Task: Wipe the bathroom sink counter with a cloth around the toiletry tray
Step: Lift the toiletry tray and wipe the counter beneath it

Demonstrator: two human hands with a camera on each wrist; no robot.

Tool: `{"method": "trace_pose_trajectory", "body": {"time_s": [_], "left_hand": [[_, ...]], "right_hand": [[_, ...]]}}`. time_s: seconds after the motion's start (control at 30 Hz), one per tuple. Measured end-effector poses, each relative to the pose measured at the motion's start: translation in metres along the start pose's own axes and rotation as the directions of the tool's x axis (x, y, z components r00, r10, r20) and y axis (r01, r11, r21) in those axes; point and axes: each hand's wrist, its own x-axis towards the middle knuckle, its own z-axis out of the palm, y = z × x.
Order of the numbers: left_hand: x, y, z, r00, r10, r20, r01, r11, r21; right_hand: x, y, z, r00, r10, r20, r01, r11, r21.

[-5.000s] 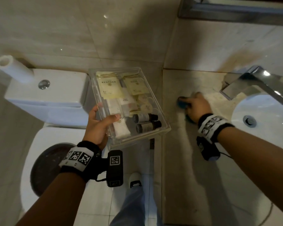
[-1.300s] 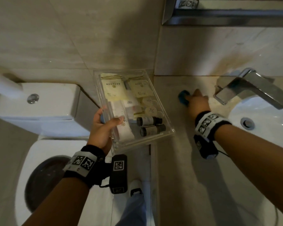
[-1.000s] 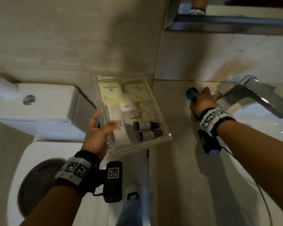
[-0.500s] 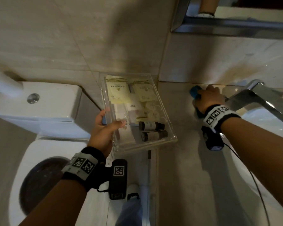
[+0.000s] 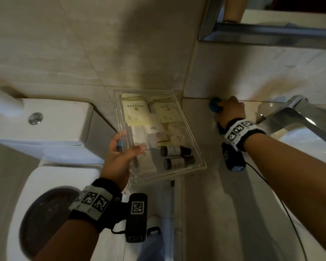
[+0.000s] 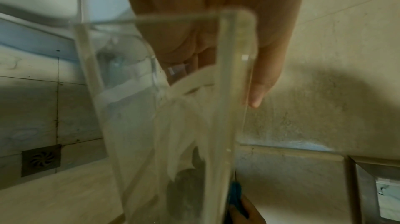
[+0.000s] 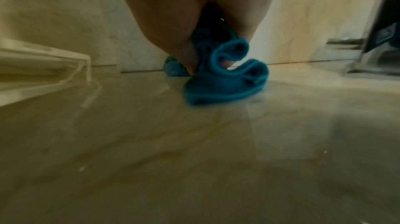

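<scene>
Right hand fingers are curled down around a bunched blue cloth, pressing it onto the counter right at the back wall joint, left of the tap. Left hand pinches the clear tray by its left wall, thumb over the rim inside, other fingers underneath. The tray is lifted off the counter, hanging out over the gap beside the toilet, only its right edge near the counter edge.

Risks, as I judge them:
- One-handed pinch on a smooth wall could slip. The tray looks slightly tilted, so the two small dark bottles could roll and the sachets slide, or the whole thing could drop toward the toilet or floor.
- The tray's lower right corner could knock the counter edge if the left hand drifts.
- The cloth is balled up, so little of it touches; the corner along the wall may get missed or streaked.
- The right wrist cable trails across the counter and could drag through the wet patch.

Surface: glossy beige stone, reflective, with faint damp smears in the right wrist view. Room: dim, beige tiled walls, mirror frame above, white basin at right, cistern with flush button, floor drain.
</scene>
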Motion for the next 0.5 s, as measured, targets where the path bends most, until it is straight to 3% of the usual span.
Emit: {"method": "trace_pose_trajectory", "body": {"time_s": [0.17, 0.23, 0.3, 0.43, 0.5], "left_hand": [[0.0, 0.001, 0.002, 1.0, 0.011, -0.011, -0.011, 1.0, -0.004], [-0.001, 0.002, 0.003, 1.0, 0.011, -0.016, -0.011, 1.0, 0.001], [-0.001, 0.003, 0.002, 1.0, 0.009, -0.013, -0.009, 1.0, 0.008], [-0.002, 0.003, 0.001, 1.0, 0.003, -0.016, -0.003, 1.0, 0.007], [-0.002, 0.004, 0.002, 1.0, -0.003, -0.003, 0.003, 1.0, 0.01]], "right_hand": [[-0.028, -0.033, 0.018, 0.95, -0.31, 0.03, 0.306, 0.947, 0.093], [-0.027, -0.031, 0.02, 0.93, -0.367, 0.008, 0.361, 0.92, 0.149], [-0.018, -0.023, 0.015, 0.944, -0.327, -0.035, 0.328, 0.927, 0.182], [-0.009, -0.008, 0.001, 0.992, -0.086, -0.087, 0.097, 0.986, 0.133], [-0.015, -0.014, 0.001, 0.994, -0.088, -0.061, 0.095, 0.987, 0.131]]}}
